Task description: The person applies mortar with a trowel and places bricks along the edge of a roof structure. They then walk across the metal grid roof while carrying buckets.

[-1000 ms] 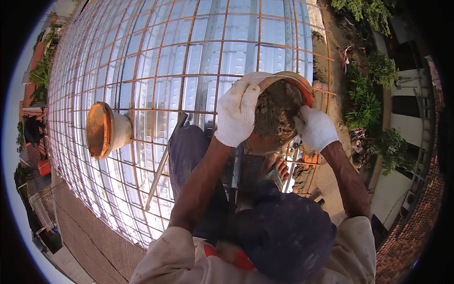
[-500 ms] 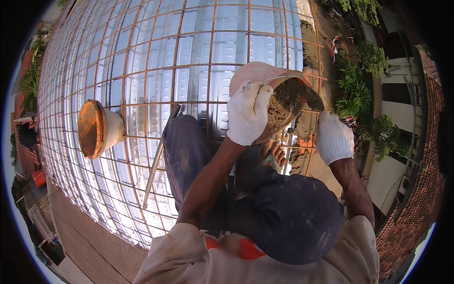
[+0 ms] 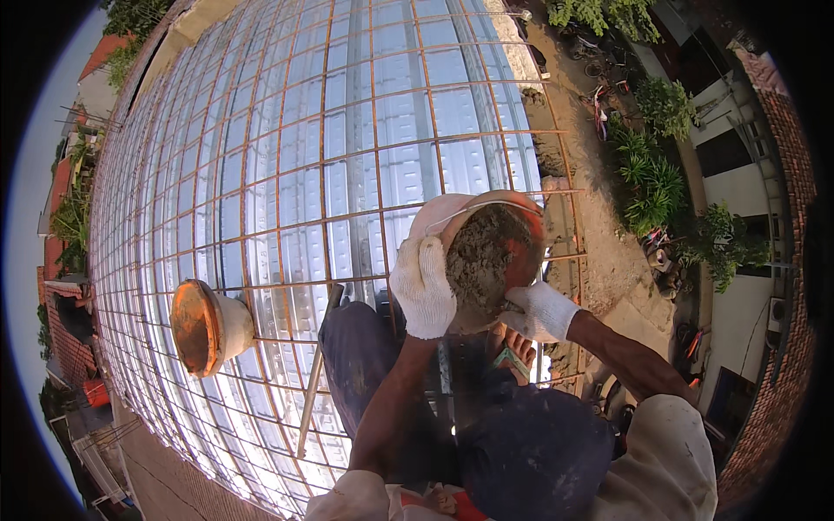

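From my end I see both hands, in white knit gloves, at one bucket. My left hand (image 3: pixel 424 291) grips the bucket (image 3: pixel 530 227) by its left side, the thumb and fingers pressed close to the wall. My right hand (image 3: pixel 545 314) is at the lower right of the rim, its fingers curled narrow against the opening; I cannot tell whether it holds anything there. The bucket is tilted, its mouth turned up toward my camera, and grey-brown mix (image 3: pixel 482 253) fills much of it, with orange wall showing along the right. It sits near the right edge of the deck (image 3: pixel 300 143), just beyond a bare foot (image 3: pixel 520 349); I cannot tell what bears its weight.

Rusty mesh (image 3: pixel 322 162) spreads over the shiny ribbed deck. Off to my left a second bucket (image 3: pixel 234 326) lies on its side there, orange inside, well apart from the hands. Between it and the bent knee (image 3: pixel 356 343) a pipe (image 3: pixel 317 373) slants across the mesh. A dark cap (image 3: pixel 534 451) covers part of my view below.
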